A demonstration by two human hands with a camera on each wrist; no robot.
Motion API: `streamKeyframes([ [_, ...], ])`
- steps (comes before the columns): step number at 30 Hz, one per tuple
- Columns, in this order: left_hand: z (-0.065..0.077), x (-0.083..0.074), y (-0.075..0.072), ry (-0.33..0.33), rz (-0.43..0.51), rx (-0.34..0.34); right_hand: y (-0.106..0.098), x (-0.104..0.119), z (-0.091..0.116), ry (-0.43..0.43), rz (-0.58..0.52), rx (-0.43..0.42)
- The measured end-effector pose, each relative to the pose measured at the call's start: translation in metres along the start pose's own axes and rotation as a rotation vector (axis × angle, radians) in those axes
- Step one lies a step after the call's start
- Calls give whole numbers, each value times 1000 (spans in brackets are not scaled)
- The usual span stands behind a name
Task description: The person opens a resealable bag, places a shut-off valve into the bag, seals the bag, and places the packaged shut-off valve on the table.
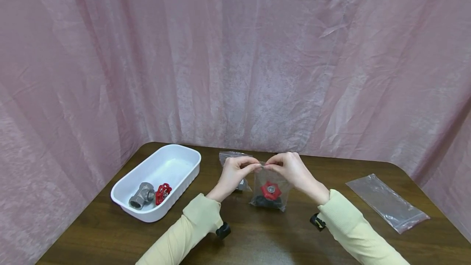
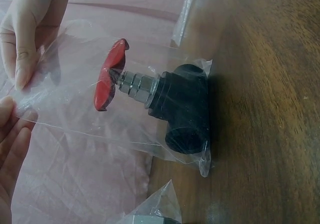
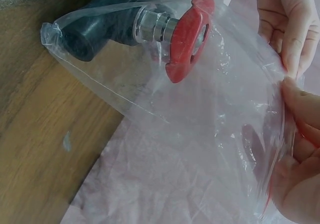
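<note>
A clear plastic zip bag (image 1: 259, 181) stands on the table with a valve (image 2: 182, 111) inside it. The valve has a black body, a metal stem and a red handwheel (image 1: 270, 190). My left hand (image 1: 235, 174) pinches the top edge of the bag between thumb and fingers. Close beside it, my right hand (image 1: 292, 171) pinches the same edge, the fingertips of both hands nearly meeting. In the right wrist view, the bag's mouth runs between the thumbs and fingers of the right hand (image 3: 305, 169) and the left hand (image 3: 292, 23).
At the left, a white plastic tray (image 1: 196, 169) holds a grey metal valve (image 1: 141, 195) with a red handwheel (image 1: 163, 194). Behind my left hand lies another clear bag (image 1: 228, 155) with something partly hidden inside. A flat clear bag (image 1: 386, 201) lies at the right.
</note>
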State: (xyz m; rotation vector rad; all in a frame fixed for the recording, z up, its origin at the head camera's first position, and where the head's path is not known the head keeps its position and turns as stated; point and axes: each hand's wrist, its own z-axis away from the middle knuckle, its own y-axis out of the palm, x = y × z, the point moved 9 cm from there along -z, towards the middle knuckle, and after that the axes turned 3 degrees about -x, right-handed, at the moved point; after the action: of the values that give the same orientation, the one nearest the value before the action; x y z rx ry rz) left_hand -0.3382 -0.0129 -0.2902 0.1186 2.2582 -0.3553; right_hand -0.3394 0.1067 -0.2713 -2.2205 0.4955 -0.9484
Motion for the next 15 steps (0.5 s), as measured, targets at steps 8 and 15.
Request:
streamKeyframes([
  [8, 0, -2, 0, 12, -34, -12, 0, 2, -1, -37, 35, 1],
  [15, 0, -4, -1, 20, -61, -13, -1, 4, 0, -63, 79, -14],
])
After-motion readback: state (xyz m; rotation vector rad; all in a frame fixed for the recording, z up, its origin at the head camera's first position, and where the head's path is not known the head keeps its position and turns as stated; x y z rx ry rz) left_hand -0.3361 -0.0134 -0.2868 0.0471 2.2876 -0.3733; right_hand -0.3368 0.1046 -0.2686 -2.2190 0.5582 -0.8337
